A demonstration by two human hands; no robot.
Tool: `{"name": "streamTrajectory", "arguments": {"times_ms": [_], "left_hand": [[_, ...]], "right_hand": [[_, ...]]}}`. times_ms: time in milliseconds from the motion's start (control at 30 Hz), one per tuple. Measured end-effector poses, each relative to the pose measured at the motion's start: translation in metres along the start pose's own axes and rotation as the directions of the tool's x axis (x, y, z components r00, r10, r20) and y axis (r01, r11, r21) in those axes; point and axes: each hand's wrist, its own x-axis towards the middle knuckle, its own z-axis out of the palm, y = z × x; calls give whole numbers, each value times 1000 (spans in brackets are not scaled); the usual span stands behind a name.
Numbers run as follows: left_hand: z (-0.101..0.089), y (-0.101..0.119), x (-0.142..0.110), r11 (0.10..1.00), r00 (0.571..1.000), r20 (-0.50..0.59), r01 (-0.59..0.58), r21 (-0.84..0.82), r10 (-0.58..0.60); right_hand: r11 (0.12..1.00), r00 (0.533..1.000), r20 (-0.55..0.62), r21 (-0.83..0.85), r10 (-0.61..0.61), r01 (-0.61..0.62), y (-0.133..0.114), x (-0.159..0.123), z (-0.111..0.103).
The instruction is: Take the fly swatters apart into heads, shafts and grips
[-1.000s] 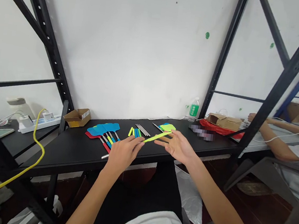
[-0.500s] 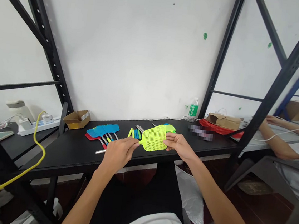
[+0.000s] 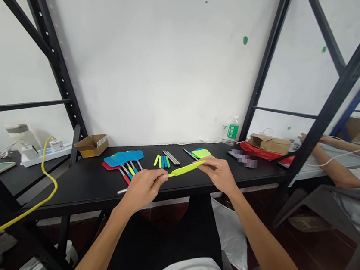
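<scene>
My left hand is closed round the metal rod of a fly swatter, near where it joins the neon-yellow swatter head. The head is turned almost edge-on. My right hand pinches its far end. Both hands hover just above the front of the black table. Behind them lie a fanned pile of finished blue and red swatters, several loose coloured handle grips, some bare metal rods and a small stack of swatter heads.
A small cardboard box sits at the back left, a water bottle at the back right. Black shelf posts frame the table. A yellow cable hangs at left. Another person's arm rests on the bench at right.
The swatter head was turned flat towards me half a second ago and has been rotated back to edge-on. Both hands kept hold of it and shifted slightly.
</scene>
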Motion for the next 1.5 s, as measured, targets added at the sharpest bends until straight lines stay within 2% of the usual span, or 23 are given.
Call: {"name": "streamTrajectory", "arguments": {"times_ms": [100, 167, 233, 267, 333, 400, 433, 533, 667, 867, 1000, 1233, 1400, 1500], "left_hand": [[-2, 0, 1, 996, 999, -33, 7, -88, -9], [-4, -1, 1, 995, 989, -139, 34, -93, -47], [-8, -1, -1, 998, 963, -266, 38, -40, -48], [-10, -1, -3, 1000, 949, -315, 25, 0, -23], [-13, 0, -5, 996, 932, -359, -28, 81, 55], [-13, 3, -7, 987, 931, -342, -81, 139, 124], [-12, 5, -7, 982, 934, -324, -103, 158, 150], [-8, 8, -6, 969, 944, -266, -146, 197, 197], [-4, 7, -5, 954, 944, -247, -155, 256, 220], [-3, 5, -5, 956, 958, -227, -108, 274, 173], [-2, 8, -4, 968, 970, -212, -68, 240, 121], [-4, 7, -1, 998, 986, -165, 29, 59, -18], [-8, 5, 1, 997, 997, -41, 70, -29, -71], [-10, 8, 0, 998, 997, -41, 61, -10, -62]], "right_hand": [[996, 997, -77, 85, 2, 4, -5, 0, 0], [979, 984, -155, 194, 90, -59, -6, 2, -1], [932, 962, -146, 319, 230, -174, -6, 3, -4], [892, 948, -79, 372, 307, -258, -6, 3, -5], [790, 898, 142, 432, 417, -435, -6, 1, -8], [736, 850, 330, 430, 411, -523, -8, -1, -7], [738, 846, 373, 429, 380, -521, -10, -2, -6], [780, 885, 378, 452, 272, -433, -13, -4, 0], [846, 913, 371, 420, 171, -329, -12, -3, 2], [956, 950, 301, 242, 88, -165, -8, 0, -4], [998, 962, 272, 66, -27, 10, -16, 0, -8], [951, 924, 258, -50, -282, 304, -19, -2, -11], [877, 892, 219, -196, -396, 438, -14, -1, -12], [855, 884, 175, -228, -434, 465, -12, 0, -12]]}}
